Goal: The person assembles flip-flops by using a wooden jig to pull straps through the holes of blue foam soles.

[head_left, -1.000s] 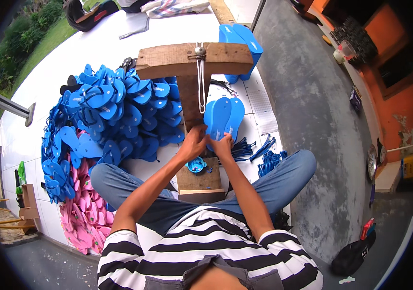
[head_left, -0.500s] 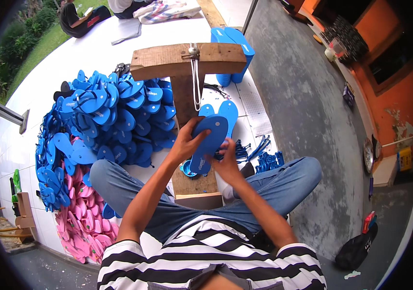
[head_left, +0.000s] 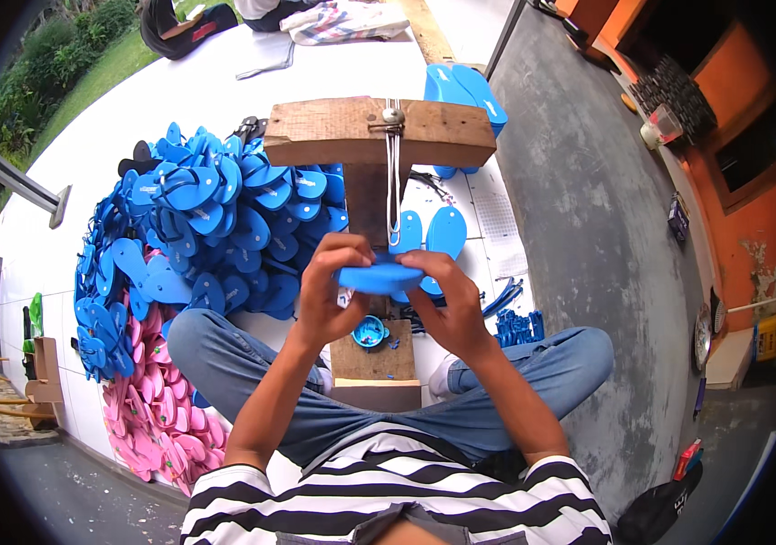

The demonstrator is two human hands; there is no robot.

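In front of my lap a blue flip-flop sole (head_left: 377,277) is gripped at both ends and seen nearly edge-on, somewhat blurred. My left hand (head_left: 329,289) pinches its left end and my right hand (head_left: 449,304) its right end. Just below the sole, a small blue cup (head_left: 369,332) with bits in it rests on the wooden base (head_left: 392,361). Above my hands rises a T-shaped wooden stand (head_left: 315,132), with a white cord loop (head_left: 393,195) hanging from a metal fitting. More blue soles (head_left: 445,232) lie flat behind my right hand.
A large heap of blue flip-flops (head_left: 252,227) and a pile of pink flip-flops (head_left: 165,391) lie on the left. Blue straps (head_left: 519,328) sit by my right knee. Stacked blue soles (head_left: 466,95) stand behind the wooden stand. Another person (head_left: 270,14) sits far back.
The sole has gone from upright, its flat face showing, to nearly edge-on and level. My right hand has moved up to its right end. The whole view has shifted slightly.
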